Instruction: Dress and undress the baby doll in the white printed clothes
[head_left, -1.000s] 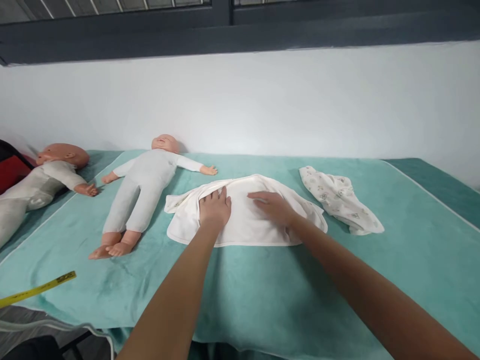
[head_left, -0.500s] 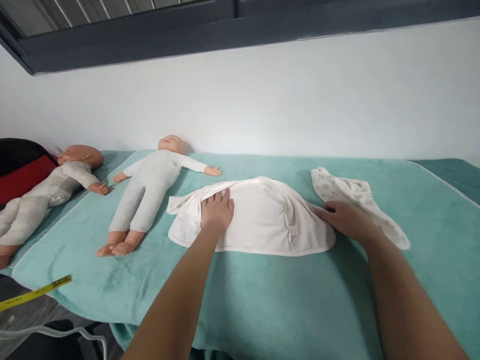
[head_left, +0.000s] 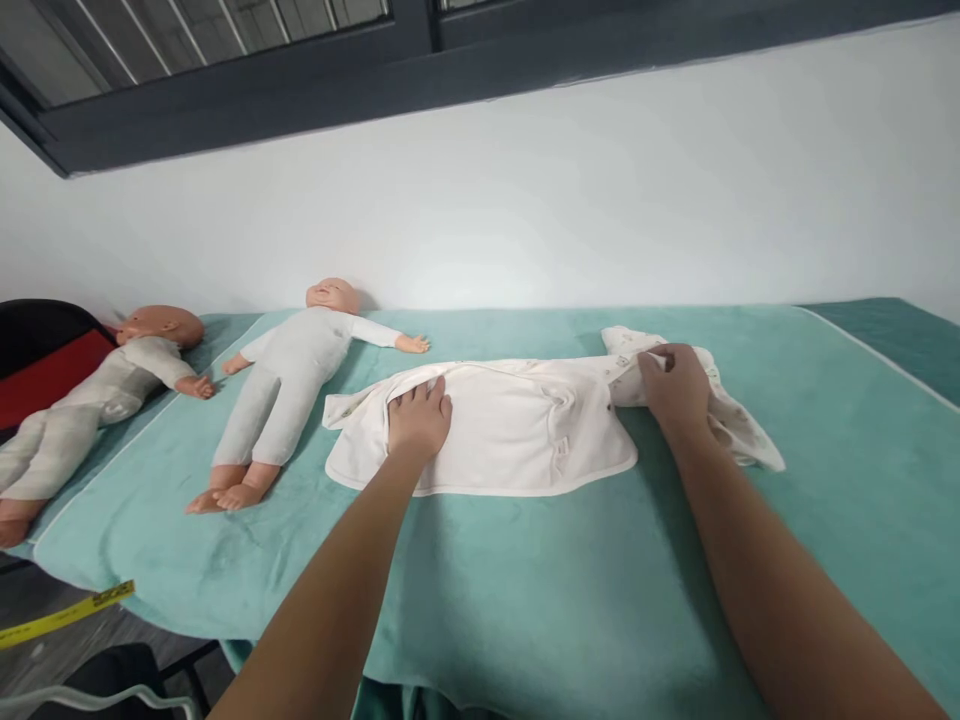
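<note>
A white baby shirt [head_left: 502,425] lies spread across the green cover in front of me. My left hand [head_left: 420,420] rests flat on its left part, fingers a little apart, the fingertips at a fold of the cloth. At the shirt's upper right, my right hand [head_left: 675,385] pinches the end of the sleeve [head_left: 626,380] between thumb and fingers, drawing it out sideways. Behind and beyond that hand is a crumpled white printed cloth [head_left: 742,425]; its full shape is partly hidden. A small tag [head_left: 561,455] shows on the shirt.
A baby doll [head_left: 292,375] in a white suit lies left of the shirt. Farther left, another doll [head_left: 112,385] lies beside a red and black item [head_left: 49,360]. The green cover [head_left: 525,590] reaches back to the white wall [head_left: 525,210]. Yellow tape [head_left: 67,615] shows at lower left.
My right hand has moved up from the shirt's right edge and now pulls its sleeve outward. The shirt's right side lies flatter. My left hand stays on the shirt.
</note>
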